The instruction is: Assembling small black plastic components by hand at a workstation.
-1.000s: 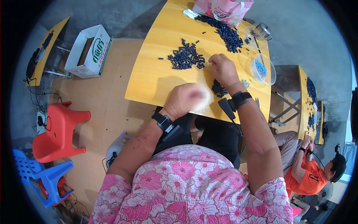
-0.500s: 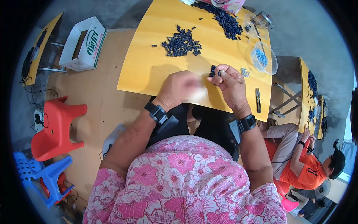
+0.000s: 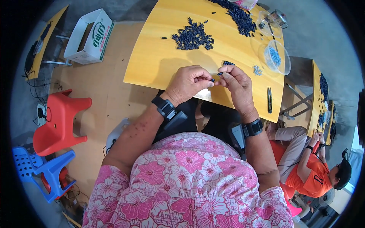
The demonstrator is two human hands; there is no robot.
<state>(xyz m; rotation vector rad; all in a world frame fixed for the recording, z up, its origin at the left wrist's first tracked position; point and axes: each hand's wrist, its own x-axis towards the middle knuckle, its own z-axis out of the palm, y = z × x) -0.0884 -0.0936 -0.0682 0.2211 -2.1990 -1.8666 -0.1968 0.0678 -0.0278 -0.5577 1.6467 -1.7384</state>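
Note:
Above the near edge of the yellow table (image 3: 152, 72), my two hands almost meet. My left hand (image 3: 189, 83) pinches a small black plastic part (image 3: 212, 80) between thumb and forefinger. Another small black part (image 3: 220, 73) is held in the fingertips of my right hand (image 3: 238, 85). Just beyond that hand lies a short row of black parts (image 3: 228, 63). A loose heap of similar black parts (image 3: 192, 36) is farther off. Right of my right hand is a little pile of pale blue-grey bits (image 3: 257, 70).
Black thread snips (image 3: 269, 100) lie at the table's right. Behind them stand a clear tub of blue bits (image 3: 274, 57), another clear bowl (image 3: 265, 19) and a metal cup (image 3: 279, 18). A larger black heap (image 3: 241, 21) lies far right. A person in orange (image 3: 310, 176) works at another table.
My left hand has turned, so its pinching fingers now show, and it has come closer to the right fingertips. The whole view has shifted slightly.

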